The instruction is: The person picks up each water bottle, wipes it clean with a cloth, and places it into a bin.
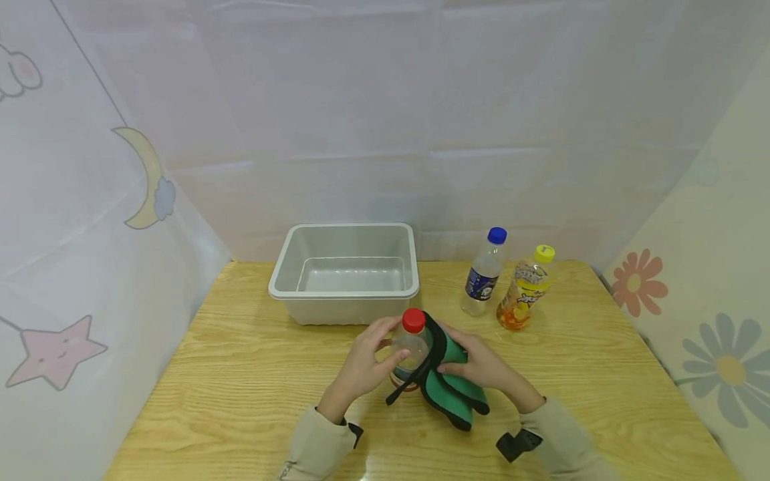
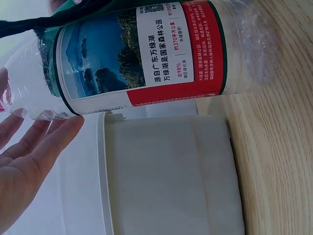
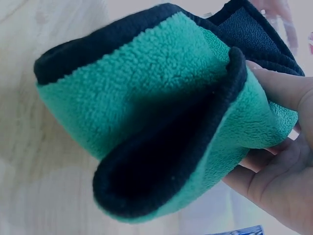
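Observation:
A clear plastic bottle (image 1: 409,349) with a red cap stands upright on the table. My left hand (image 1: 368,357) grips it from the left, thumb in front and fingers behind. In the left wrist view the fingers meet the upper part of the bottle (image 2: 146,58), above a label with a lake picture. My right hand (image 1: 481,361) holds a folded green cloth (image 1: 457,394) with black edging against the bottle's right side. The right wrist view shows the cloth (image 3: 132,88) bunched between thumb and fingers, its folds hanging loose. Part of the bottle is hidden behind the cloth.
Behind the left hand stands a light grey plastic tub (image 1: 343,310). To the right at the back are a blue-capped bottle (image 1: 481,284) and a yellow-capped bottle (image 1: 525,294) with orange on its label. A pale printed sheet (image 1: 361,133) hangs behind the wooden table (image 1: 240,381).

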`<action>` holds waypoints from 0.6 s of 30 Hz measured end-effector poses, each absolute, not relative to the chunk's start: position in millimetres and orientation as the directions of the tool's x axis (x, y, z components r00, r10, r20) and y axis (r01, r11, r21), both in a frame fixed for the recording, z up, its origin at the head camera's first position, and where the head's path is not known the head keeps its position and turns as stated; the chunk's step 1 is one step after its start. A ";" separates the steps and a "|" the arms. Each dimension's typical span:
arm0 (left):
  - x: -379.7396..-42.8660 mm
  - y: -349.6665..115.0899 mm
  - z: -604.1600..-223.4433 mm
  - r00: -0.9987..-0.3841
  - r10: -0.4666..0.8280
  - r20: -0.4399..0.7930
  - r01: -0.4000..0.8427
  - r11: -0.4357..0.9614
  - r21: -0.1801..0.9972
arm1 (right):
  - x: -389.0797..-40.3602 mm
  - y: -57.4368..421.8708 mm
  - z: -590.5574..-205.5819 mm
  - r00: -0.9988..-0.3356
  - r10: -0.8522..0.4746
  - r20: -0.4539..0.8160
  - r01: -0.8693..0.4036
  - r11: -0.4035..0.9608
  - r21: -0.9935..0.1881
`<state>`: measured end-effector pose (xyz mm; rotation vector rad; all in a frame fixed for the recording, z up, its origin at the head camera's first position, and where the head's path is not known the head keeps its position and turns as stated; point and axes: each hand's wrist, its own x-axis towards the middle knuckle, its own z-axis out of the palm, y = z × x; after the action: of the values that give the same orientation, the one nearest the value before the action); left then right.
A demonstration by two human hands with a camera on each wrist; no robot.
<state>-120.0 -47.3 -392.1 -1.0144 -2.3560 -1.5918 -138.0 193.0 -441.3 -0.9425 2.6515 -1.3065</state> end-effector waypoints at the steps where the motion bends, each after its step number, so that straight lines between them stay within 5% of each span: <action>1: -119.9 -47.1 -392.4 -0.769 0.457 0.448 0.585 0.219 0.781 | -138.8 193.2 -444.0 -0.816 -0.538 0.212 -0.493 0.456 -0.740; 18: -134.2 -47.6 -430.7 -0.785 0.432 0.444 0.573 0.235 0.785 | -145.0 196.2 -469.0 -0.823 -0.557 0.110 -0.391 0.415 -0.822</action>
<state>-134.2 -47.6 -430.7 -0.9668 -2.3604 -1.5940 -145.0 196.2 -469.0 -0.8421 2.4858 -1.3705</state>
